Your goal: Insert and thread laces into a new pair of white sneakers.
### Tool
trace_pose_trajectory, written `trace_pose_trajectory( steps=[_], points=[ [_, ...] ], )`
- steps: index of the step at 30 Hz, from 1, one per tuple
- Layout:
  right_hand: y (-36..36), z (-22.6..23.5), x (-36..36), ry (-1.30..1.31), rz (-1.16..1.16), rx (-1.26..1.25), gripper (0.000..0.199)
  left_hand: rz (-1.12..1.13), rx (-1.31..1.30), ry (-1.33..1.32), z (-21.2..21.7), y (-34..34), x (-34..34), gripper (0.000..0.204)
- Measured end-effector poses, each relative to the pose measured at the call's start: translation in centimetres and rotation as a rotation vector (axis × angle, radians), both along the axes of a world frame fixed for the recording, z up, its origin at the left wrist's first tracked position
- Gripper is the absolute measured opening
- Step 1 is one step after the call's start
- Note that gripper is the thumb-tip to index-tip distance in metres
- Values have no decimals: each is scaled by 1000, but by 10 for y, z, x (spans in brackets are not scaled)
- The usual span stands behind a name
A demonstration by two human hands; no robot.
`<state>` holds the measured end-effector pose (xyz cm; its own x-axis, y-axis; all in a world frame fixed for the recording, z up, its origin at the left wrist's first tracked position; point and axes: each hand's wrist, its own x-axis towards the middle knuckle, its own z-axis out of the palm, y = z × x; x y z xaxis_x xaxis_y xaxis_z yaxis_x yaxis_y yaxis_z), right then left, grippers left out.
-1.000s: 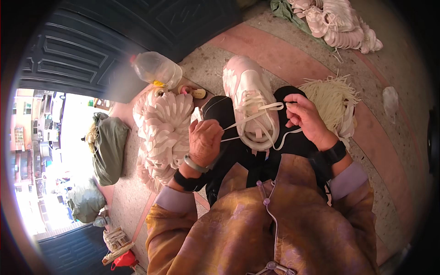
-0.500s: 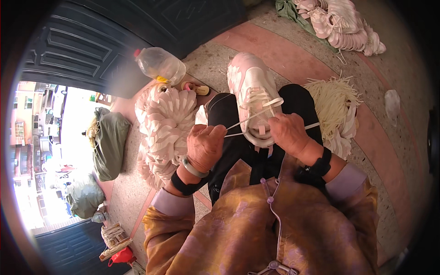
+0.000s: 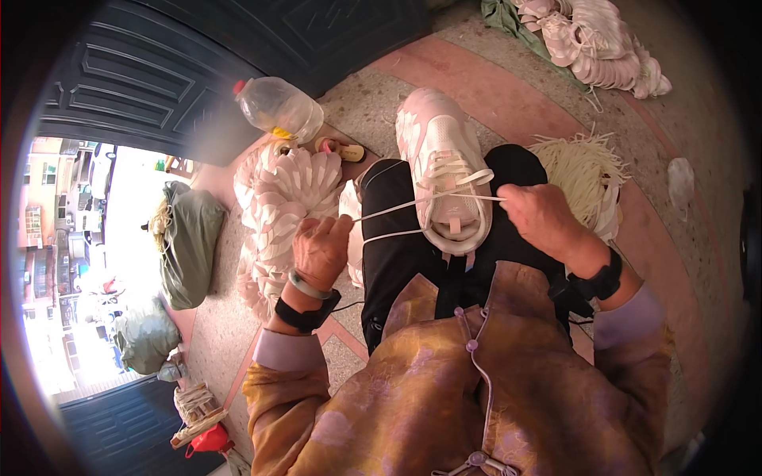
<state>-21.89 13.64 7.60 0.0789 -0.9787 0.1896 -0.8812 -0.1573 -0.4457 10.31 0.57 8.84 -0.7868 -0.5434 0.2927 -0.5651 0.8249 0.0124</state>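
A white and pale pink sneaker rests between my knees, its toe pointing away from me. White shoelace is threaded through its upper eyelets, and the two ends stretch out to either side. My left hand is closed on one lace end, left of the shoe above my left knee. On the other side, my right hand pinches the other end over my right knee. Both lengths look taut and cross over the shoe's tongue. Another lace strand loops across my left thigh below the upper one.
A pile of pale pink shoe uppers lies at my left, and a bundle of cream laces at my right. Beyond are a clear plastic jug, green sacks, more uppers and a dark door.
My hands have moved apart, the left one to the left and the right one to the right, drawing the lace ends out sideways from the shoe.
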Motion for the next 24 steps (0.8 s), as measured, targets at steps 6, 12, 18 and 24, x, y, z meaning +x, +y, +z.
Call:
trace_pose_trajectory(
  steps=[6,12,18,24],
  points=[
    [26,-1,-47,77,-59,-227,4,186,90,-96,-20,-11,54,8],
    [62,-35,-123,173,-231,-182,5,370,259,-39,-39,-26,96,8],
    [78,-82,-149,-234,-530,35,13,527,534,89,-63,-26,93,23],
    [49,-31,-63,-871,-307,418,22,469,1547,217,-14,9,-23,25]
  ],
)
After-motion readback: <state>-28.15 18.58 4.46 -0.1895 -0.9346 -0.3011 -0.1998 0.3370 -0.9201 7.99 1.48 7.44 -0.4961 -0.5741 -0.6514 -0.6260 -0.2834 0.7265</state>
